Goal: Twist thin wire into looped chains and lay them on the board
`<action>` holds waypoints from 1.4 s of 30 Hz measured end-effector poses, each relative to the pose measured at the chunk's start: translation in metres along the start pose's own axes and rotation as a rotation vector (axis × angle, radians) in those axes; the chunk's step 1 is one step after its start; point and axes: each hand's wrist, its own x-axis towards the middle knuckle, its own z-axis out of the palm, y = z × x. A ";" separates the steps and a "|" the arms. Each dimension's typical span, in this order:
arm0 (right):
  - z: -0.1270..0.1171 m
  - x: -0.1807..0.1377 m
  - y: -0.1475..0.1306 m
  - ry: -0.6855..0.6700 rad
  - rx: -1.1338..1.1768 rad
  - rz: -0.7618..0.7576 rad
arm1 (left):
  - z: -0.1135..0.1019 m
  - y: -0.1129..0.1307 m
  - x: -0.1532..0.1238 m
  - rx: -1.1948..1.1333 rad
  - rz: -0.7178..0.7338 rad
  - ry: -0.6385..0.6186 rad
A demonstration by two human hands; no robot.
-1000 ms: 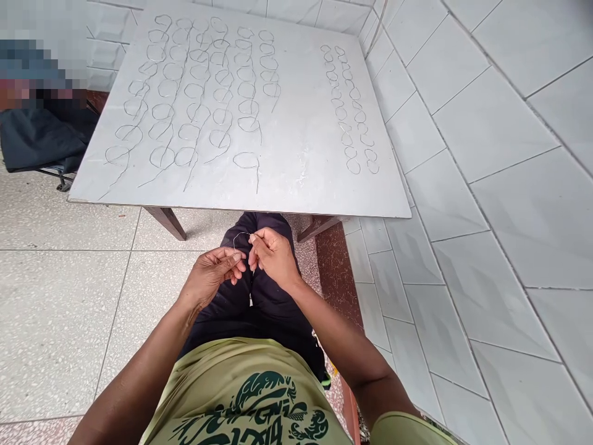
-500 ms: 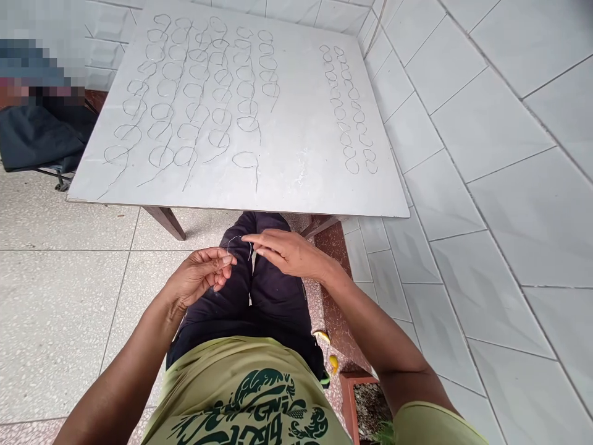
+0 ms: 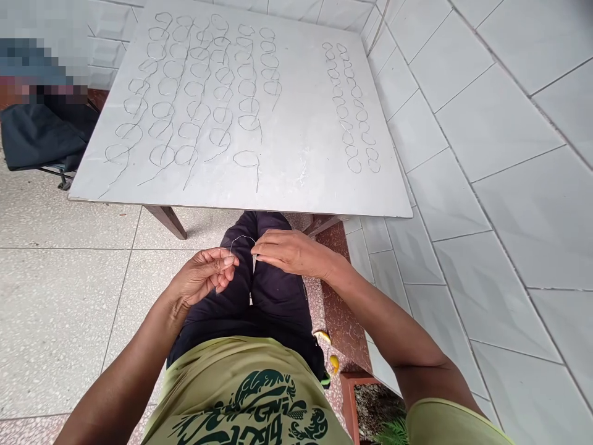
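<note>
One thin, pale wire (image 3: 241, 236), smoothly arched, pinched in the left grip (image 3: 204, 272); right grip (image 3: 296, 252) too hidden to tell

Wire (image 3: 241, 236) silvery; tabletop (image 3: 296, 179) whitish; shirt (image 3: 204, 361) light green, dark-green print (image 3: 266, 374); trousers (image 3: 278, 303) dark purple; floor (image 3: 55, 309) speckled.

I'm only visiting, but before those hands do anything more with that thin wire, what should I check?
1. Left hand has the wire: ok, pinched between thumb and fingers.
2. Right hand grips it too: cannot tell; the wire runs up to its fingertips, which hide the contact.
3. Wire bent into a full ring: not ok; the part in sight is an open arch.
4. Both hands away from the table: ok, they are over the dark trousers, short of the near edge.
5. Wire loops on the table all lie separate: not ok; many on the left overlap.
</note>
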 end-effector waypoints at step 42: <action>-0.013 0.001 0.002 -0.092 0.013 -0.023 | -0.011 -0.008 0.013 0.110 -0.012 -0.128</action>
